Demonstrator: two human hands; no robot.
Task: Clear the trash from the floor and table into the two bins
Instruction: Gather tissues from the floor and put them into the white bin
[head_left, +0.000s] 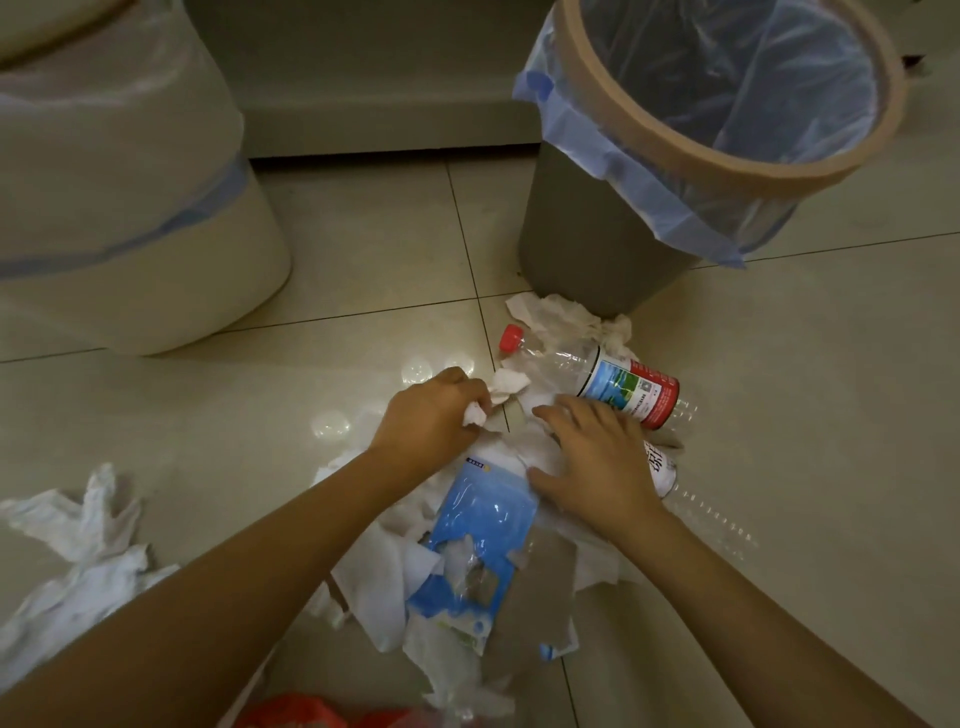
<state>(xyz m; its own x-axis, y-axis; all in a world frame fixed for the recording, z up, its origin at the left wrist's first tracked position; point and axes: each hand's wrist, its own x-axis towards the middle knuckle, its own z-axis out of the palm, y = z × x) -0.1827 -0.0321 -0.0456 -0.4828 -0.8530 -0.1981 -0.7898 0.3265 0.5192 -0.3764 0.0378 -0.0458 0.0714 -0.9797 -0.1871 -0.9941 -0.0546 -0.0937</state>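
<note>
A heap of trash lies on the tiled floor before two bins. My left hand (431, 410) is closed around a crumpled white tissue (506, 387). My right hand (597, 457) lies flat, fingers spread, on white tissue (540, 447) in the heap, holding nothing. Below both hands lies a torn blue plastic wrapper (478, 540). A clear bottle with a red cap and red label (618, 384) lies just beyond my right hand. A second clear bottle (675, 483) is partly hidden under that hand. The grey bin (587, 234) with a tan rim stands behind; the white bin (171, 234) stands at the left.
More crumpled white tissue (78, 561) lies on the floor at the far left. Another tissue wad (566, 317) rests against the grey bin's base. A red plastic bag (296, 714) shows at the bottom edge. A low grey ledge (374, 124) runs behind the bins.
</note>
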